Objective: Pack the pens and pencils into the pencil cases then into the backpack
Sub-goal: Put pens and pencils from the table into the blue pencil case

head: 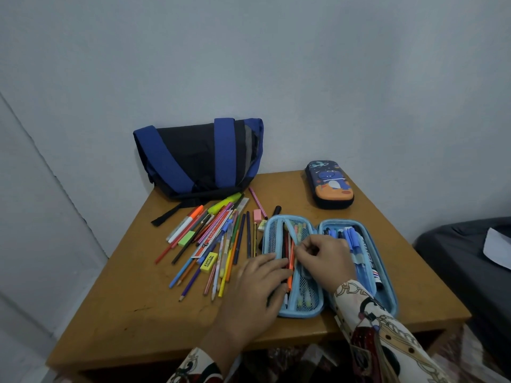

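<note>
A light-blue pencil case [359, 225] lies open flat on the wooden table [132, 313]. Its right half holds blue pens and a marker. Its left mesh half holds an orange pencil [290, 261] and dark ones. My left hand [257, 288] rests flat on the case's left half, fingers across the pencils. My right hand [323, 261] has curled fingers pinching at the pencils in the middle of the case. A heap of loose pens and pencils [213, 244] lies left of the case. A second, closed case with a dinosaur print [329, 183] sits at the back right. The blue-and-black backpack [199, 156] stands at the back left.
Erasers lie among the loose pencils: a pink one [257, 215], a green one [185, 239] and a yellow one [208, 262]. A dark strap [166, 217] trails from the backpack. Walls close in behind and on the left. A dark bed [470, 261] stands to the right.
</note>
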Demonstrator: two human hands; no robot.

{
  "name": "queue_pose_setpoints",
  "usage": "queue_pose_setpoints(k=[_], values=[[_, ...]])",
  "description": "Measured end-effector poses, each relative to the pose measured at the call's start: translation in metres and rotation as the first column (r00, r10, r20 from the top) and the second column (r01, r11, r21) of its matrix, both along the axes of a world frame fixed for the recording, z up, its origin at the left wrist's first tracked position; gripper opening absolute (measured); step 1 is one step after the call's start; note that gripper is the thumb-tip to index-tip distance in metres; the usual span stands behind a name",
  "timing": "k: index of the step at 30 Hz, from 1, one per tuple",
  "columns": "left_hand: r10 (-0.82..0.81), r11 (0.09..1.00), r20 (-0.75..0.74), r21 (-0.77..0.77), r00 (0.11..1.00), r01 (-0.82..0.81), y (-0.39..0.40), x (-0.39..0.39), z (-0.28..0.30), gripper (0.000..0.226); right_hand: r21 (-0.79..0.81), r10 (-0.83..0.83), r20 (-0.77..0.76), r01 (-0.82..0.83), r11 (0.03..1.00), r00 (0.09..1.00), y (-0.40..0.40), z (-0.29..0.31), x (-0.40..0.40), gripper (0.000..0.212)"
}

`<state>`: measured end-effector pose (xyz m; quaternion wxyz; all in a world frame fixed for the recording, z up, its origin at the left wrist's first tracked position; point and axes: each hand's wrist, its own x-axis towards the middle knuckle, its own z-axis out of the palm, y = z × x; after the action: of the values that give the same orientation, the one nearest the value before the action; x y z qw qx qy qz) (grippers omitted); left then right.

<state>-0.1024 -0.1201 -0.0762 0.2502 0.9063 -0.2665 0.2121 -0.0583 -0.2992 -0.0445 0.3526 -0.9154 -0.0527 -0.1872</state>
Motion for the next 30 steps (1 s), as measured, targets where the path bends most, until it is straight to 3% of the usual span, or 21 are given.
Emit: queue_pose_setpoints(k=[7, 12, 19, 25, 29, 30], values=[[0.034, 0.999, 0.047, 0.04, 0.998, -0.036, -0.003, -0.002, 0.001, 0.029, 0.057, 0.033, 0.009, -0.033, 0.998, 0.999, 0.0, -0.003, 0.0, 0.028], [-0.047, 0.998, 0.014, 0.033, 0.999, 0.046, 0.003, -0.001, -0.002, 0.028, 0.095, 0.085, 0.02, -0.086, 0.992, 0.996, -0.001, -0.007, 0.004, 0.029], [-0.028, 1.0, 0.067, 0.003, 0.997, 0.028, 0.001, -0.005, 0.001, 0.015, 0.033, 0.083, -0.01, -0.083, 0.996, 0.996, 0.0, 0.001, -0.001, 0.032], [-0.061, 0.998, 0.039, -0.008, 0.997, 0.061, 0.005, 0.0, -0.003, 0.02, 0.183, 0.058, -0.054, -0.047, 0.982, 0.997, -0.001, -0.001, 0.001, 0.022], [-0.07, 0.997, 0.04, -0.011, 0.997, 0.07, 0.006, 0.002, -0.005, 0.023, 0.11, 0.12, -0.027, -0.117, 0.987, 0.992, -0.001, 0.005, -0.004, 0.003], [-0.078, 0.997, 0.043, -0.018, 0.996, 0.079, 0.007, 0.002, -0.005, 0.022, 0.066, 0.134, -0.03, -0.132, 0.989, 0.99, 0.0, 0.007, -0.006, 0.01]])
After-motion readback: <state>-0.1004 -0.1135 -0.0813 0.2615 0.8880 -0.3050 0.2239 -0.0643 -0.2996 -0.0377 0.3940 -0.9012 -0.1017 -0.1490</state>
